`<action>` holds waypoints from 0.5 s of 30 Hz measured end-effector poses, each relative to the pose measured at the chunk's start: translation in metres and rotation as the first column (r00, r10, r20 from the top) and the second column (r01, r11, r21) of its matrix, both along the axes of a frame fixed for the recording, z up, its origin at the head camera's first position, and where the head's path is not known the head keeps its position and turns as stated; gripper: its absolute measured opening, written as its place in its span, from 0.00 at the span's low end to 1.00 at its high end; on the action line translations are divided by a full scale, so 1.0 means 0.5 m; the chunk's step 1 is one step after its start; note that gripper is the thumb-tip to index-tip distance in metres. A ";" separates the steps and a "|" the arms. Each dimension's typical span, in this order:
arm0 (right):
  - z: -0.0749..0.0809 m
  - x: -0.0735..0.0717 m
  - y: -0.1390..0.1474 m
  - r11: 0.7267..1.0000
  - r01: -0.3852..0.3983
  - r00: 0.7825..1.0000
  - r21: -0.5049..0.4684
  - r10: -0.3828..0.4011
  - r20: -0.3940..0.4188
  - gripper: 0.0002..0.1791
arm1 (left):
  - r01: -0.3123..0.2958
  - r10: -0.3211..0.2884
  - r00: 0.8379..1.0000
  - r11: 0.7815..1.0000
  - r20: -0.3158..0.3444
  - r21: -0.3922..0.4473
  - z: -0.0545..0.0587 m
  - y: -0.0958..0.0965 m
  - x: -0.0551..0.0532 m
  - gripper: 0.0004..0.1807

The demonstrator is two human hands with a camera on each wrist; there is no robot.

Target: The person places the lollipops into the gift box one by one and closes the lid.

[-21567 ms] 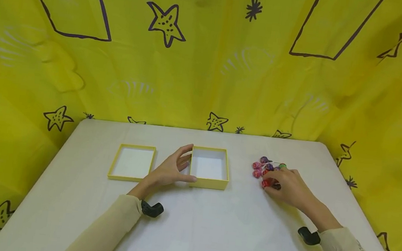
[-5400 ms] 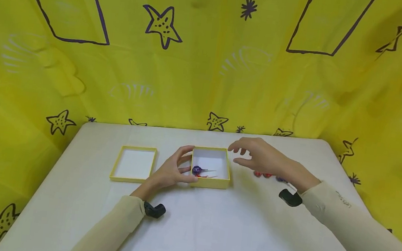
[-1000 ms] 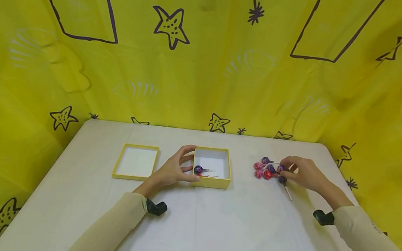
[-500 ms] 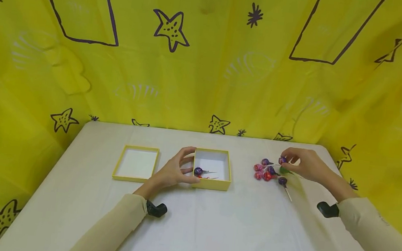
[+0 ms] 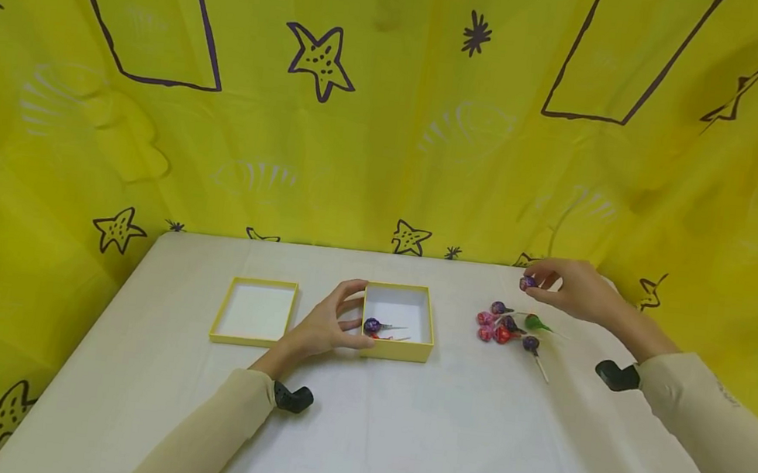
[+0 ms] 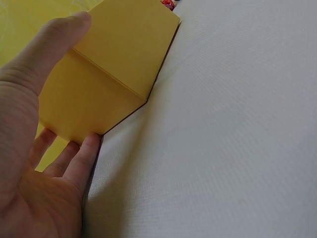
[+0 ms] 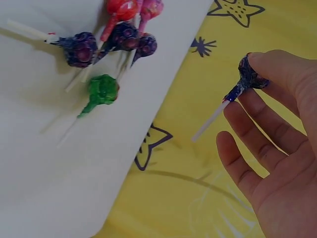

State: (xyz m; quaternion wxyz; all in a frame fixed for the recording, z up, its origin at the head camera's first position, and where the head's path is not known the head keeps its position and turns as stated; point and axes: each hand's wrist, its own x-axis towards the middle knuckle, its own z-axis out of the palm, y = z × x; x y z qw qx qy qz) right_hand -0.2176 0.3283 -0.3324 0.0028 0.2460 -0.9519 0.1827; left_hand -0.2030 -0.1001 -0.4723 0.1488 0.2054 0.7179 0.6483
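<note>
My left hand (image 5: 321,329) grips the left side of a yellow box (image 5: 402,351) with a white inside, thumb on the front wall and fingers toward the back. Inside lie a purple lollipop (image 5: 372,325) and a red one, partly hidden by the front wall. My right hand (image 5: 576,292) pinches another purple-wrapped lollipop (image 7: 247,79) by its head, raised near the table's back right; its white stick points away from the fingertips in the right wrist view. Below it, a loose group holds a green lollipop (image 5: 534,323), red (image 5: 502,335), pink (image 5: 486,319) and several purple ones.
The shallow yellow-rimmed lid (image 5: 252,313) lies left of the box with its white inside up. A white cloth covers the table (image 5: 356,437). Yellow curtain (image 5: 375,150) with dark starfish drawings hangs behind and at both sides.
The right hand has lifted a purple lollipop off the group and carried it up toward the table's back edge, uncovering the green one. The left hand stays on the box.
</note>
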 end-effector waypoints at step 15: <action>0.044 -0.013 -0.037 0.999 -0.045 0.997 -0.026 0.043 -0.065 0.12 | -0.002 0.002 1.000 1.000 0.003 0.000 0.000 -0.001 0.000 0.56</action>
